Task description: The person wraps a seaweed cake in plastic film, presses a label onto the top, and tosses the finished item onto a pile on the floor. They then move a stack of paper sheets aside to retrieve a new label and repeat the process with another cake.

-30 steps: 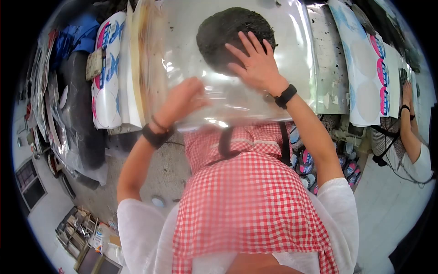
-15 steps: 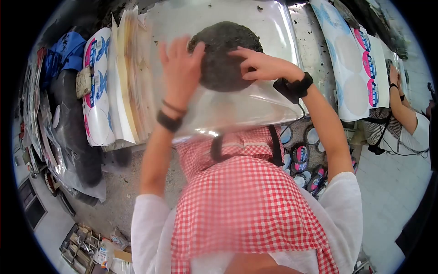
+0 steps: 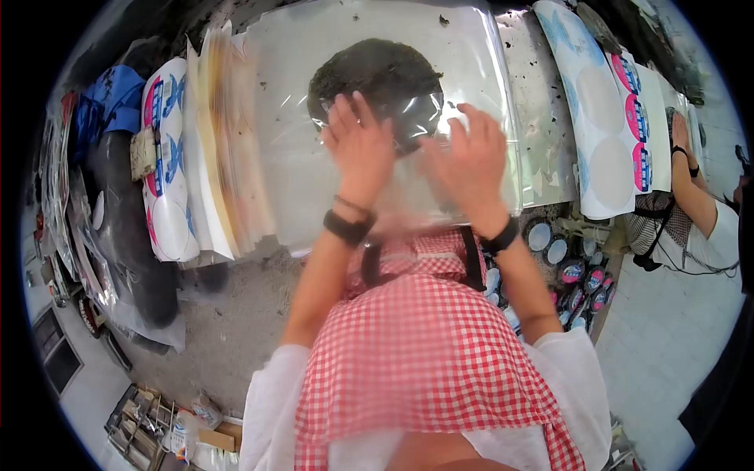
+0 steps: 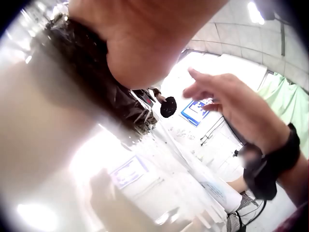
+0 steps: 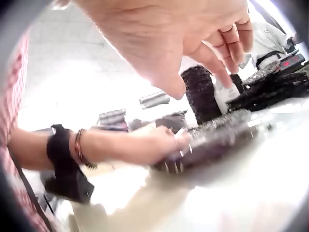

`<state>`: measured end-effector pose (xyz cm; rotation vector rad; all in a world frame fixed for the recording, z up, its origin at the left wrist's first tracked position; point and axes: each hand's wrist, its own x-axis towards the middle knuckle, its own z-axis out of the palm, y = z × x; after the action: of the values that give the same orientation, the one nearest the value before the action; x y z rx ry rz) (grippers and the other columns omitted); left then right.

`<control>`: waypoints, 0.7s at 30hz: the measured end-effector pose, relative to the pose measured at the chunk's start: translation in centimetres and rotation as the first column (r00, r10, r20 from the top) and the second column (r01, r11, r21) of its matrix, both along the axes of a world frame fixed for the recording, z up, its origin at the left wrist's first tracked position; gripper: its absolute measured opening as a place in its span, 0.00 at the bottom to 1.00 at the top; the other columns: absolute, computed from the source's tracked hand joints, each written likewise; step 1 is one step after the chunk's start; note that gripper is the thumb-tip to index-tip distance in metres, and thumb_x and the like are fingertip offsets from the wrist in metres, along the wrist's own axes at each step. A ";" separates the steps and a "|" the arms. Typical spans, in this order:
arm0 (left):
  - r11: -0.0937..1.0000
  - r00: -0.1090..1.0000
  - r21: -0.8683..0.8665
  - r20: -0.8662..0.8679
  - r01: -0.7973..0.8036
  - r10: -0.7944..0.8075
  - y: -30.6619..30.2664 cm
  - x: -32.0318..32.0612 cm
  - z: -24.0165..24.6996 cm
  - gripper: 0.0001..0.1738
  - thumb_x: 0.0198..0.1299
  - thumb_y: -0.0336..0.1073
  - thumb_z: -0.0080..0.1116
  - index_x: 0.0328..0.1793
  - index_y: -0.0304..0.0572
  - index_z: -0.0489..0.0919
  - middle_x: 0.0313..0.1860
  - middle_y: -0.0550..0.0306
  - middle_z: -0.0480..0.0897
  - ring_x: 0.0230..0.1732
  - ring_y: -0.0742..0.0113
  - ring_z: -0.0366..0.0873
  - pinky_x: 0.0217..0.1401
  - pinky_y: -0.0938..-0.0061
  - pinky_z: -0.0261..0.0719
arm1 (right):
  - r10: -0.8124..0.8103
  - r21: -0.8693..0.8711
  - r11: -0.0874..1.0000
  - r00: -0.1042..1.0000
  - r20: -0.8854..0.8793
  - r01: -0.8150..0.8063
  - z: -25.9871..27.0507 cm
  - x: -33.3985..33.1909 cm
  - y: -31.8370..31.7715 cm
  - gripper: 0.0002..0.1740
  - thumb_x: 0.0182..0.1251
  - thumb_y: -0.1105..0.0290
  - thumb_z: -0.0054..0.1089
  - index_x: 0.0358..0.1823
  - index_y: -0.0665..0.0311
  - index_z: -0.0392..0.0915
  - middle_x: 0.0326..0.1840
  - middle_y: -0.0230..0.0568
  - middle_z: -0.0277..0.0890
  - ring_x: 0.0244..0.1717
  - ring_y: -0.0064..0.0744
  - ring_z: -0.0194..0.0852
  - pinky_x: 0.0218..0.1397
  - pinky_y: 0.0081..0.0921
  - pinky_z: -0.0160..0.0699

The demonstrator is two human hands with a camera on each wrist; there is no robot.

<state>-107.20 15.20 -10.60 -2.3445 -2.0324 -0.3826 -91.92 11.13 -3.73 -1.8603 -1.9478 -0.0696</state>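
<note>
Fingers point(image 5: 245, 38) spread, empty, on right hand point(image 3: 473, 163); left hand point(image 3: 364, 151), grip unclear, overlaps dark disc point(image 3: 373, 71) at near edge, room leftward.

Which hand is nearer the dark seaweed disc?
Left. Left hand: fingers over the near side of the seaweed disc. Right hand: off its near-right edge.

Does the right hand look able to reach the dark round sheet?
Probably yes: the right hand is close to the dark round sheet, though clear film seems to cover its near part.
</note>
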 end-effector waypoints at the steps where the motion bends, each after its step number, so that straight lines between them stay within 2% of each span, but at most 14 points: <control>1: 0.999 0.999 0.033 -0.025 -0.021 0.022 -0.1 0.1 0.0 0.35 0.66 0.54 0.46 0.72 0.37 0.63 0.73 0.31 0.54 0.71 0.34 0.51 0.67 0.47 0.50 | -0.057 -0.036 0.998 0.998 0.026 0.058 -1.4 -0.9 -0.2 0.20 0.58 0.60 0.63 0.52 0.56 0.77 0.69 0.52 0.63 0.68 0.51 0.60 0.65 0.46 0.62; 5: 0.998 0.994 0.037 -0.099 -0.042 0.046 -0.3 0.7 1.2 0.34 0.65 0.47 0.51 0.73 0.37 0.62 0.74 0.23 0.48 0.70 0.21 0.49 0.66 0.37 0.52 | -0.057 0.018 0.998 0.985 0.162 0.055 -4.9 -3.6 1.9 0.24 0.60 0.55 0.60 0.58 0.49 0.76 0.76 0.56 0.51 0.73 0.52 0.54 0.69 0.52 0.58; 8: 0.990 0.997 0.118 0.017 0.076 -0.079 0.7 0.6 0.3 0.32 0.64 0.35 0.52 0.74 0.36 0.60 0.74 0.22 0.45 0.71 0.25 0.53 0.64 0.40 0.62 | 0.063 0.032 0.998 0.998 -0.002 -0.063 -6.5 -4.5 3.5 0.24 0.64 0.61 0.56 0.63 0.45 0.73 0.75 0.63 0.50 0.75 0.53 0.50 0.71 0.55 0.54; 10: 0.988 0.848 0.119 0.508 0.101 -0.148 1.1 0.6 0.4 0.33 0.62 0.27 0.51 0.74 0.36 0.59 0.75 0.24 0.45 0.72 0.31 0.55 0.63 0.48 0.68 | 0.196 0.066 0.980 0.976 -0.100 -0.190 -7.1 -4.2 4.2 0.28 0.62 0.68 0.56 0.66 0.53 0.70 0.70 0.65 0.55 0.69 0.58 0.57 0.69 0.55 0.58; 11: 0.986 0.684 0.122 0.711 0.111 -0.165 1.2 0.7 0.4 0.33 0.61 0.23 0.50 0.75 0.36 0.59 0.75 0.25 0.45 0.72 0.33 0.56 0.62 0.53 0.71 | 0.150 0.030 0.988 0.869 -0.472 -0.154 -6.1 -4.7 4.4 0.28 0.60 0.69 0.57 0.65 0.57 0.70 0.69 0.64 0.56 0.66 0.59 0.59 0.67 0.55 0.60; 12: 0.997 0.481 0.065 0.873 0.048 -0.080 1.3 0.9 -0.3 0.31 0.60 0.20 0.50 0.71 0.33 0.64 0.76 0.28 0.46 0.73 0.40 0.59 0.58 0.62 0.77 | 0.067 -0.023 0.991 0.632 -0.772 -0.133 -5.0 -5.6 4.4 0.28 0.59 0.71 0.57 0.63 0.61 0.71 0.67 0.63 0.57 0.63 0.59 0.61 0.66 0.55 0.61; 13: 0.997 0.532 0.009 0.846 0.078 -0.049 1.1 0.9 -0.2 0.28 0.60 0.21 0.50 0.69 0.33 0.66 0.76 0.29 0.46 0.73 0.39 0.58 0.60 0.60 0.75 | -0.040 -0.081 0.989 0.299 -0.953 -0.124 -4.3 -6.1 4.3 0.28 0.58 0.72 0.58 0.62 0.65 0.71 0.65 0.62 0.59 0.61 0.60 0.63 0.64 0.55 0.63; 14: 0.994 0.580 -0.045 0.814 0.104 -0.024 1.0 0.7 0.1 0.26 0.60 0.23 0.51 0.67 0.33 0.69 0.76 0.30 0.47 0.73 0.38 0.58 0.62 0.59 0.73 | -0.066 -0.111 0.992 0.506 -0.860 -0.058 -4.8 -6.0 4.5 0.26 0.54 0.75 0.59 0.57 0.73 0.70 0.63 0.59 0.59 0.55 0.57 0.65 0.60 0.50 0.67; 16: 0.951 0.940 0.267 0.256 0.153 -0.223 1.1 0.1 1.4 0.19 0.61 0.30 0.55 0.59 0.35 0.77 0.75 0.29 0.51 0.72 0.34 0.57 0.70 0.54 0.62 | 0.043 0.058 0.998 0.924 -0.380 -0.023 -5.1 -5.7 4.9 0.25 0.54 0.76 0.59 0.55 0.71 0.69 0.63 0.60 0.59 0.55 0.57 0.65 0.59 0.46 0.69; 17: 0.966 0.967 0.247 0.214 0.080 -0.135 0.7 0.1 1.3 0.19 0.60 0.31 0.55 0.58 0.38 0.77 0.74 0.30 0.53 0.71 0.33 0.59 0.70 0.53 0.61 | 0.058 0.139 0.989 0.996 -0.062 -0.049 -4.9 -5.7 4.9 0.24 0.54 0.76 0.59 0.54 0.70 0.68 0.63 0.60 0.59 0.55 0.56 0.65 0.58 0.44 0.70; 18: 0.972 0.985 0.234 0.168 0.008 -0.048 0.5 0.4 1.2 0.18 0.60 0.32 0.56 0.57 0.41 0.78 0.74 0.30 0.56 0.70 0.32 0.61 0.70 0.51 0.61 | -0.033 0.243 0.969 0.999 -0.016 0.036 -4.5 -5.9 4.8 0.23 0.54 0.77 0.59 0.54 0.68 0.68 0.59 0.61 0.63 0.54 0.56 0.66 0.57 0.39 0.71; 19: 0.973 0.992 0.223 0.121 -0.065 0.039 0.3 0.5 1.0 0.17 0.59 0.33 0.56 0.56 0.45 0.78 0.73 0.30 0.58 0.69 0.30 0.62 0.70 0.50 0.60 | 0.048 0.220 0.975 0.994 -0.101 -0.025 -5.3 -5.8 5.0 0.22 0.54 0.77 0.58 0.53 0.67 0.69 0.58 0.61 0.64 0.54 0.55 0.66 0.56 0.39 0.70; 20: 0.974 0.992 0.221 0.101 0.050 -0.074 0.6 -0.1 0.3 0.21 0.55 0.33 0.59 0.58 0.47 0.77 0.68 0.33 0.64 0.65 0.33 0.65 0.68 0.49 0.60 | 0.126 0.201 0.976 0.974 -0.186 -0.088 -6.4 -5.5 5.2 0.21 0.54 0.77 0.58 0.52 0.67 0.69 0.57 0.60 0.65 0.53 0.55 0.66 0.55 0.39 0.70; 21: 0.986 0.958 0.164 0.282 0.013 -0.059 0.8 -0.3 -0.7 0.22 0.53 0.33 0.60 0.57 0.47 0.77 0.65 0.35 0.66 0.63 0.34 0.65 0.66 0.48 0.60 | 0.200 0.187 0.970 0.942 -0.270 -0.152 -7.2 -5.4 5.3 0.20 0.55 0.76 0.58 0.51 0.67 0.70 0.55 0.59 0.66 0.53 0.55 0.66 0.54 0.39 0.70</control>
<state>-107.47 15.96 -11.29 -2.3447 -1.9789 -0.9005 -97.27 16.43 -10.98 -1.4916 -1.8362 0.0885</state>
